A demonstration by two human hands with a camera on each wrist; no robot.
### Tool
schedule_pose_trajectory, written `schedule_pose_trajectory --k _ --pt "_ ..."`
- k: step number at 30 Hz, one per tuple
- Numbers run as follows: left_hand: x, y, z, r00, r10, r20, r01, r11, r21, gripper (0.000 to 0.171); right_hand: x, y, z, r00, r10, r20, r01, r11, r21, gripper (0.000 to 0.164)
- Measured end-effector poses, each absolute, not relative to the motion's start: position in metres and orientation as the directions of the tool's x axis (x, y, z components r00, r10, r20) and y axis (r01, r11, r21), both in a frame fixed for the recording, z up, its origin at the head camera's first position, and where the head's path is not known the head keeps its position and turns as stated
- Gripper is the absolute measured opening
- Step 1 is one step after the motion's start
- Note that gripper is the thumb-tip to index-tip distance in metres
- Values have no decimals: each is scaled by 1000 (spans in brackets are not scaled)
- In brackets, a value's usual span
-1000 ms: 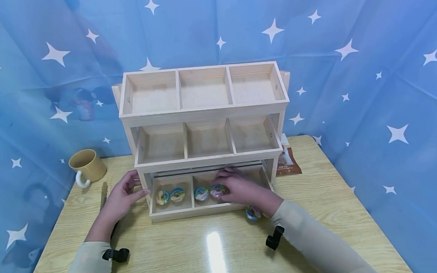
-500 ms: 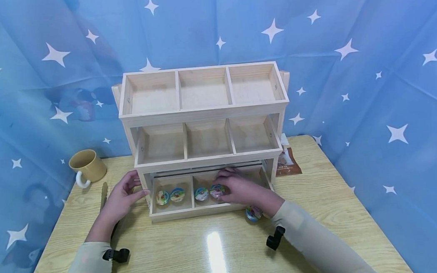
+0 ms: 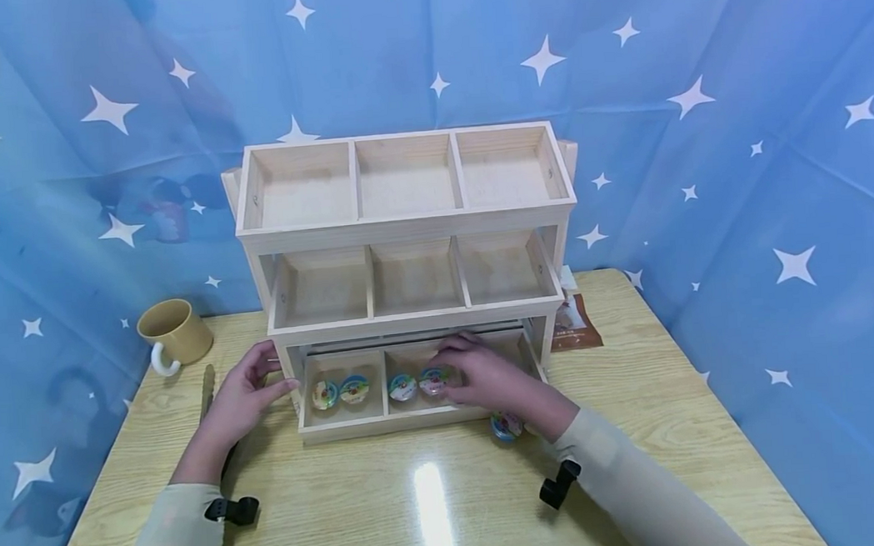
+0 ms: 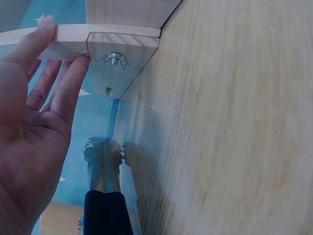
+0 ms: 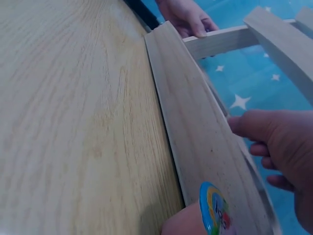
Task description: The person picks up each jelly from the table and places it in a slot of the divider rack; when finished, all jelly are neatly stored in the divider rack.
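Note:
My left hand [image 3: 245, 393] grips the left side of a wooden three-tier shelf [image 3: 410, 229]; in the left wrist view thumb and fingers lie on opposite sides of its wooden strip [image 4: 68, 41]. My right hand [image 3: 481, 375] is over the bottom tier's middle compartment, thumb and fingers apart, just right of a jelly cup [image 3: 433, 380]. Another jelly cup [image 3: 402, 387] sits beside that one. Two more jelly cups [image 3: 339, 392] stand in the left compartment. In the right wrist view nothing shows between the right hand's [image 5: 279, 152] thumb and fingers.
On the table before the shelf stands a blue-lidded cup [image 3: 506, 425], partly behind the right wrist. A yellow mug [image 3: 176, 331] is at the back left, near a dark-handled knife [image 3: 208, 389]. A brown packet [image 3: 577, 324] lies right of the shelf.
My right hand has drawn slightly to the right, off the cup in the middle compartment, and its forearm has shifted the same way. My left hand stays on the shelf's side.

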State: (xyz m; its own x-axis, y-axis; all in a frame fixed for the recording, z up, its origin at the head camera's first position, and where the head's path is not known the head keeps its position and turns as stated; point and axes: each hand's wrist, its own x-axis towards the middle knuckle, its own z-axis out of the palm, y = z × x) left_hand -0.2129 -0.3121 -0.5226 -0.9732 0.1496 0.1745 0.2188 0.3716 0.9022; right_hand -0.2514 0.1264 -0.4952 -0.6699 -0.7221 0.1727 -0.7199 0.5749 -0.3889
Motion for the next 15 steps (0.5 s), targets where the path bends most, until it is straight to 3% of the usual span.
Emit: schedule_pose_trajectory --k 6,10,15 --pt "-212 -311 -521 -974 147 170 214 370 904 65 -234 145 -489 -706 -651 277 -701 592 -396 40" --pt "-211 -311 -520 -977 140 159 201 379 903 66 -219 162 -485 -751 -596 283 -656 630 -416 37" --pt "-212 -312 -521 -977 139 160 202 382 902 67 -204 186 -482 -761 -556 333 -647 615 -451 36"
